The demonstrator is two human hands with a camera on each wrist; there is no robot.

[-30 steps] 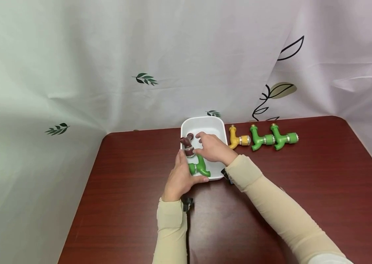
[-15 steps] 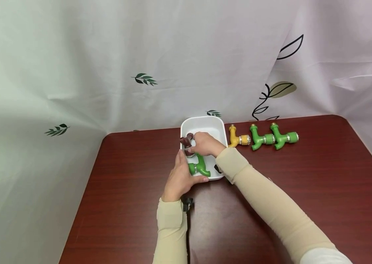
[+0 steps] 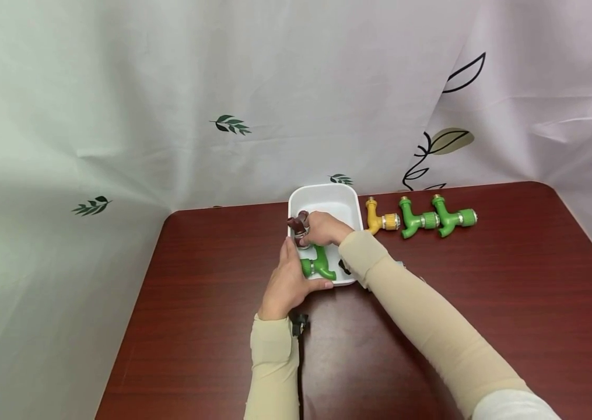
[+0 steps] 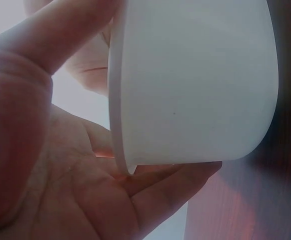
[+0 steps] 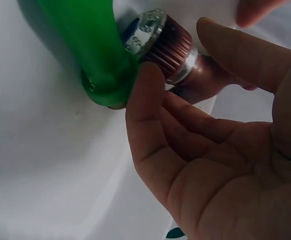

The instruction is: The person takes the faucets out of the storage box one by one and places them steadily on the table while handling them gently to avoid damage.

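Observation:
A white plastic tray [image 3: 349, 201] stands at the back of the table. My left hand [image 3: 286, 283] grips its near left corner, the thumb along the near side and the fingers along the left wall; the tray wall [image 4: 195, 90] fills much of the left wrist view. Inside lie a dark red water tap [image 3: 297, 223] at the left wall and a green tap [image 3: 323, 265] nearer me. My right hand [image 3: 326, 227] reaches in and holds the dark red tap with curled fingers, close to its ribbed knob [image 5: 173, 47]. Its fingers hide part of that tap.
Right of the tray, a yellow tap [image 3: 374, 219] and two green taps, one in the middle [image 3: 410, 220] and one at the end [image 3: 448, 220], lie in a row on the dark red wooden table [image 3: 212, 280]. A white patterned curtain [image 3: 275, 157] hangs right behind.
My right hand has moved slightly left, and its thumb and fingers have closed in on the dark red tap. My left hand stays on the tray.

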